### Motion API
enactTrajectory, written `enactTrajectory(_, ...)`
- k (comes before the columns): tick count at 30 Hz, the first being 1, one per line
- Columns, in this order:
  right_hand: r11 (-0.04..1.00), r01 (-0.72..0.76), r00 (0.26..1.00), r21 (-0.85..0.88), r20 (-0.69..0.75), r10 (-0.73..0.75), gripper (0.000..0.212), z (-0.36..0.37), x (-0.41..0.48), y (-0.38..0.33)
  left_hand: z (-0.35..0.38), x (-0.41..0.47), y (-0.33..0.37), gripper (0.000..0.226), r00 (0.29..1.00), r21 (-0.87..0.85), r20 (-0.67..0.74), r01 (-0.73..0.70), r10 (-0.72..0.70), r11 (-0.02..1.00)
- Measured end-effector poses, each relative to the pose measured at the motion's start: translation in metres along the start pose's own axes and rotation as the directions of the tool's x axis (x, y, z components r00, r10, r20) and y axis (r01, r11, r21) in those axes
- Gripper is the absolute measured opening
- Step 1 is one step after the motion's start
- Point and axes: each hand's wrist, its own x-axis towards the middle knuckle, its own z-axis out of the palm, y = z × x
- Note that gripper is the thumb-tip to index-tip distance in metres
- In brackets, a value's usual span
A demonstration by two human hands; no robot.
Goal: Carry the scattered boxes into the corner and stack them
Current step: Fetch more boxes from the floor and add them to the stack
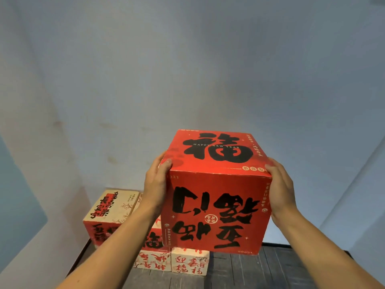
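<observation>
A large red box (216, 205) with black calligraphy is held up in the air in front of me, over the stack in the corner. My left hand (156, 184) presses flat against its left side, thumb on the top edge. My right hand (281, 186) presses against its right side in the same way. Below and behind it stand a cream box (110, 209) with red and black lettering, a red-and-cream box (153, 238) partly hidden by my left arm, and two small cream boxes (189, 262) on the floor.
The boxes stand in a corner of pale blue-grey walls (187, 69), on a dark plank floor (260, 272). A white wall panel (358, 205) runs along the right. Open floor lies to the right of the stack.
</observation>
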Motion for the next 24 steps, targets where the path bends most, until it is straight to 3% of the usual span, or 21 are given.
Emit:
enactTrajectory(4, 0.998, -0.02, 1.0, -0.055, -0.003, 0.02, 0.026, 0.013, 0.053, 0.027, 0.012, 0.05, -0.036, 0.051, 0.999, 0.02, 0.032, 0.041, -0.041, 0.999)
enactTrajectory(10, 0.993, -0.08, 0.994, -0.082, 0.069, 0.086, 0.027, 0.033, 0.127, 0.089, 0.02, 0.091, -0.106, 0.05, 0.992, 0.087, -0.073, 0.109, -0.103, 0.99)
enactTrajectory(18, 0.956, -0.249, 0.954, -0.155, 0.134, 0.27, 0.028, 0.037, 0.199, 0.221, 0.036, 0.11, -0.233, 0.056, 0.946, 0.169, -0.243, 0.259, -0.214, 0.951)
enactTrajectory(24, 0.911, -0.37, 0.919, -0.182, 0.072, 0.388, 0.032, 0.039, 0.232, 0.345, 0.035, 0.11, -0.351, 0.056, 0.899, 0.142, -0.287, 0.38, -0.329, 0.914)
